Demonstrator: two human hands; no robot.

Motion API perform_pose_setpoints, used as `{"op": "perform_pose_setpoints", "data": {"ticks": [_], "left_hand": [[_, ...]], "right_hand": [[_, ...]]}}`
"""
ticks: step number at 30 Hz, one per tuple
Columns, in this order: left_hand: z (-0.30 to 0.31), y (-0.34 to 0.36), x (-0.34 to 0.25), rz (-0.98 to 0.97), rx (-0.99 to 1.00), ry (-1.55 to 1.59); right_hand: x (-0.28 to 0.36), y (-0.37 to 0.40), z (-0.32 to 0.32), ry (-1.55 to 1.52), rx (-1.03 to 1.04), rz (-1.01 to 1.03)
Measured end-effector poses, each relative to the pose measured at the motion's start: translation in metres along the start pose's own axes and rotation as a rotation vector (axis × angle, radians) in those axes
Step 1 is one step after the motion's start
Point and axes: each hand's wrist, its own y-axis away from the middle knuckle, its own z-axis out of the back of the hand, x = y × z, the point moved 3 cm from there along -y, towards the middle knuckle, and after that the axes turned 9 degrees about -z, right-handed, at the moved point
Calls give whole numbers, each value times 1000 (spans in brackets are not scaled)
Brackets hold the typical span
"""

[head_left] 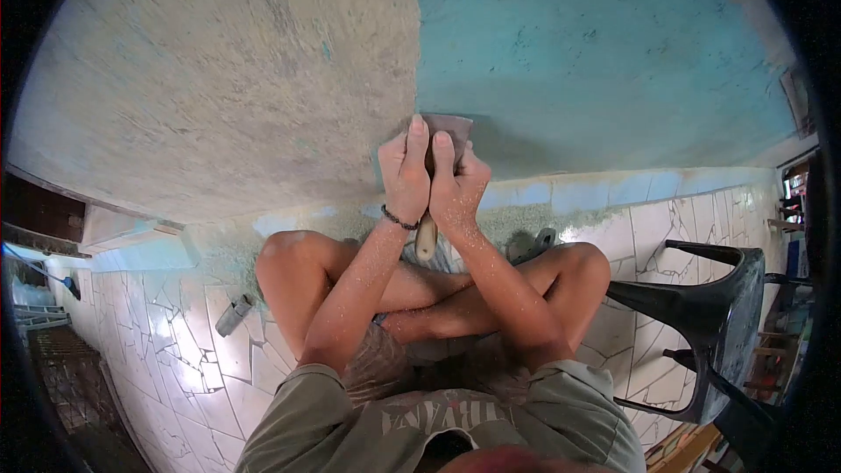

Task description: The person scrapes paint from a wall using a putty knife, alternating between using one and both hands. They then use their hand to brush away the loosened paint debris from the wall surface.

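Both hands grip one scraper [451,127], whose wide metal blade lies against the wall at the edge between bare plaster [263,79] and turquoise paint [578,61]. My left hand [406,166] is closed round the tool on its left side, thumb pointing up along it. My right hand [457,180] is closed on the right side, its thumb up near the blade. The scraper's pale handle end [427,238] sticks out below my wrists. Pale dust and flakes cover my hands and forearms. A dark beaded bracelet circles my left wrist.
My crossed legs rest on the cracked-tile floor [166,368], close to the wall. Flakes lie along the wall's foot. A black chair [731,324] lies at the right. A small grey object [234,315] is on the floor to the left.
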Motion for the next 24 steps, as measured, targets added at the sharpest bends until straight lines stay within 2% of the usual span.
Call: {"op": "perform_pose_setpoints", "data": {"ticks": [1, 3, 5, 7, 10, 11, 14, 17, 20, 21, 24], "left_hand": [[-2, -1, -4, -1, 0, 11], [-1, 14, 23, 27, 14, 7], [-1, 30, 40, 114, -3, 77], [2, 26, 40, 115, 34, 40], [4, 14, 19, 100, 54, 38], [2, 7, 10, 75, 56, 52], [1, 14, 23, -25, 38, -92], [-4, 23, 21, 93, -7, 63], [2, 7, 12, 24, 42, -66], [1, 5, 1, 59, 49, 38], [2, 15, 13, 23, 38, -60]], "right_hand": [[-4, 3, 2, 12, -24, -29], [-23, 15, 4, 24, -84, -99], [-61, 22, 3, -7, -45, -161], [-59, 26, 1, -41, -25, -217], [-23, 16, 1, -52, -35, -133], [-34, 11, 1, -107, 25, -159], [-40, 12, 5, 20, -8, -102], [-55, 17, 3, -12, -54, -92], [-16, 9, 2, 14, -1, -94], [-20, 6, 2, -25, 45, -110], [-30, 16, 5, 56, -9, -131]]}}
